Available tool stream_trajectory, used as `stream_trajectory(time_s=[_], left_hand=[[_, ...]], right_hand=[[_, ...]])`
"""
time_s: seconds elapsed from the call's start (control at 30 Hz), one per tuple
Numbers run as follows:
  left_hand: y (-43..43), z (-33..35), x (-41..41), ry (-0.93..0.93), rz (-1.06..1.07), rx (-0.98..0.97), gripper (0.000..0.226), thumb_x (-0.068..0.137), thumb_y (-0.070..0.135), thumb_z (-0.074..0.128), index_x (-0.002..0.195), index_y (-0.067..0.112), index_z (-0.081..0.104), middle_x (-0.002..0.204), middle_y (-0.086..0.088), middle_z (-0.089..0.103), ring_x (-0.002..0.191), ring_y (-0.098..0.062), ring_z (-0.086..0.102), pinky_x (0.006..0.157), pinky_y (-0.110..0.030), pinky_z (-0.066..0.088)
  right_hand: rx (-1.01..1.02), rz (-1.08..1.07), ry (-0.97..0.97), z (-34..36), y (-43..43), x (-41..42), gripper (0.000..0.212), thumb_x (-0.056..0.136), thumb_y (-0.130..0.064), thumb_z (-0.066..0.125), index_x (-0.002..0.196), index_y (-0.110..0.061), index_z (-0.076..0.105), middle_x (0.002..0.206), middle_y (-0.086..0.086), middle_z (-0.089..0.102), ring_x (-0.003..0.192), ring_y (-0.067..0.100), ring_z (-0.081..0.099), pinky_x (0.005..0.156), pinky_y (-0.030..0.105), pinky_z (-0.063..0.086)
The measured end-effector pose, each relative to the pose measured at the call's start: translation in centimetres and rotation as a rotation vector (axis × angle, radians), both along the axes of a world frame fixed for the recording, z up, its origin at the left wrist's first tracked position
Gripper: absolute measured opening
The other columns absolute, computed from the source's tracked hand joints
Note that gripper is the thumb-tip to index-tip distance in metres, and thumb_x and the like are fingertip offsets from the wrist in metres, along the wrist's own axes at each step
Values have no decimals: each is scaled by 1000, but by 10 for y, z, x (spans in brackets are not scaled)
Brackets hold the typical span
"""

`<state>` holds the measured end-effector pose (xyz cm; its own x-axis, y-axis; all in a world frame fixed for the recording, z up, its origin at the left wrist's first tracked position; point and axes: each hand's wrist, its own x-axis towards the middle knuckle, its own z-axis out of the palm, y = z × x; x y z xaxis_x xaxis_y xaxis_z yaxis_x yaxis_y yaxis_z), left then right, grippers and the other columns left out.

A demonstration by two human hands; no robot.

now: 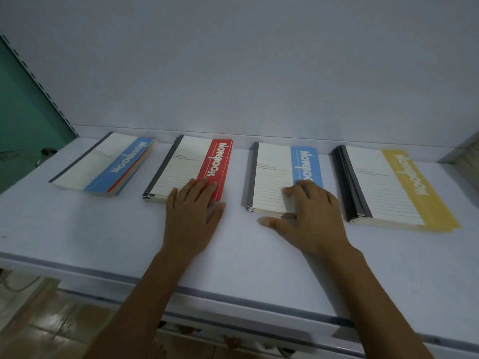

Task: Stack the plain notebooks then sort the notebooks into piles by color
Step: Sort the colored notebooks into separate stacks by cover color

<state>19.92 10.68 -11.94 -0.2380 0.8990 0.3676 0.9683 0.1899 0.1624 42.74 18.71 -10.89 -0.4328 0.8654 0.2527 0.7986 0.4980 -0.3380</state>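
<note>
One white tabletop [77, 229] bears four notebook piles along its back edge, gaps between them and bare room in front: yellow pile [383, 185], mixed pile [103, 164], red pile [189, 161], blue pile [272, 172]. Of two hands, the left hand [191, 216] is laid flat, fingers straight, on the red pile's near edge. The right hand [311, 218] is bent over the blue pile's near corner, thumb along its front. Whether that pile is gripped cannot be told.

The left hand [193, 211] is covering the near right corner of the red pile [189, 164]. The right hand [308, 216] is hiding the near right part of the blue pile [272, 172]; whether its bent fingers are gripping a cover cannot be told. The small print on each cover is showing too small to read. In the mixed pile [103, 161] near the far left corner of the surface [103, 242], the lower notebooks are showing only edge slivers. The picture's right edge is cutting off a grey object [466, 154] at the far right corner.
</note>
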Motion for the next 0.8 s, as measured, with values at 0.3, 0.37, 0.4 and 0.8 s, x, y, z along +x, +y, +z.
stream_trajectory(time_s=[0.3,0.37,0.4,0.8], left_hand=[[-52,24,7,-48,-201,261,48,90,41,45,125,9,52,120,-12,64,110,-27,61,96,-40,46],[-86,25,-5,-61,-222,327,46,91,37,47,125,7,56,120,-10,64,109,-25,62,93,-34,47],[-104,24,-15,-51,-217,352,45,91,35,48,125,6,56,121,-9,64,110,-23,61,94,-33,47],[-374,-11,-196,72,238,151,66,91,45,39,147,12,24,155,-7,24,142,-24,23,111,-45,26]], right_hand=[[-89,-60,112,33,-74,-40,67,86,-65,42,140,-25,40,135,-1,54,123,19,50,111,40,26],[-80,-51,177,33,-112,-59,62,87,-62,44,138,-25,44,132,-1,58,116,20,56,100,35,40],[-77,-43,207,31,-130,-71,60,88,-59,45,138,-25,44,133,-1,56,116,20,56,96,34,43],[13,315,297,22,-325,-277,57,89,-50,49,132,-12,52,138,14,50,129,29,44,104,46,39]])
